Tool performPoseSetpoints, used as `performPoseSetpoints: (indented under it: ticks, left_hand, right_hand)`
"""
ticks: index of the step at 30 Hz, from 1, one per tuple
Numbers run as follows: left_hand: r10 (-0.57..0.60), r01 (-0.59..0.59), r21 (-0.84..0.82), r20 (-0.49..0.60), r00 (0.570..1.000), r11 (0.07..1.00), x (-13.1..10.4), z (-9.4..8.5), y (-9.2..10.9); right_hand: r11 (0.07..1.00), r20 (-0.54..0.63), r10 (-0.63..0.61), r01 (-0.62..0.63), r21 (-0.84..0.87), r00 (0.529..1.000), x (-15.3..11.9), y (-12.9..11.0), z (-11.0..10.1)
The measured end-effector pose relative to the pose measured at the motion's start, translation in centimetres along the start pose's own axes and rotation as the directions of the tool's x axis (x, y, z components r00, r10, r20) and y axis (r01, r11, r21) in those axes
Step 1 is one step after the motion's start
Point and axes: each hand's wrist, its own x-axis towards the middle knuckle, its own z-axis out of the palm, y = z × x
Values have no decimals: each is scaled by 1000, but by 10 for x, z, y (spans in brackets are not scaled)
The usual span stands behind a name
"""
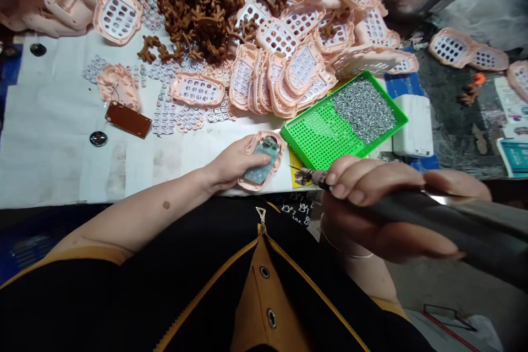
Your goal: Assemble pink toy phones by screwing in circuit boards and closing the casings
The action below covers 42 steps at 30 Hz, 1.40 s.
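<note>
My left hand (235,164) grips a pink plastic shell (275,171) at the front edge of the table, its thumb pressed on a grey-green plate (264,162) inside the shell. In my right hand (371,198) is a dark power screwdriver (445,220), fingers wrapped round its body. The bit points left, toward the shell, and stands apart from it. Just beyond both hands sits a green perforated tray (317,146), tilted across the table, with many small silver screws (363,110) heaped at its far right end.
Piled pink shells with grid holes (284,77) and brown plastic parts (202,16) fill the back. Small pale button pieces (165,115), a brown circuit board (128,119) and a round black part (98,138) lie left. A white box (412,124) stands right of the tray.
</note>
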Motion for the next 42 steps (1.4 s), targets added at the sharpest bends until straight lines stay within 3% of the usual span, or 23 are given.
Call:
performPoseSetpoints:
  ticks: [2,3,6,8,11,16,22,28,36,39,42]
  left_hand:
    - [44,-86,249,167,985,965,-10,-5,6]
    - [64,-159,370,255,965,915,-15,-5,10]
    - [70,-377,634,454,888,675,-28,2,22]
    - [22,-443,712,516,856,545,-32,10,27]
    - [-20,-472,748,542,840,467,-33,18,26]
    - [-1,-502,727,568,823,470,-32,18,20]
    - [8,-496,728,559,829,474,-34,15,20]
    - [19,-518,717,578,816,467,-33,14,20]
    - [87,-578,614,642,762,537,-32,9,19]
    - [80,-518,600,604,793,610,-33,8,20]
    - [38,-326,626,427,903,708,-33,8,20]
  right_hand:
    - [970,-118,-241,234,-74,963,9,-7,1]
    - [950,-160,-307,292,-112,938,13,-9,1]
    - [947,-184,-318,300,-119,930,20,-10,0]
    - [953,-146,-302,299,-42,942,20,-8,-2]
    - [959,-95,-268,275,64,959,16,-6,-6]
    - [969,-32,-208,210,127,978,12,-8,-5]
    - [958,-59,-216,223,180,975,11,-11,5]
    - [974,-57,-198,203,103,979,11,-11,3]
    - [982,33,-156,151,116,987,17,-17,-6]
    - [980,-15,-161,161,117,987,19,-17,-3]
    - [969,-99,-232,238,61,968,19,-18,2]
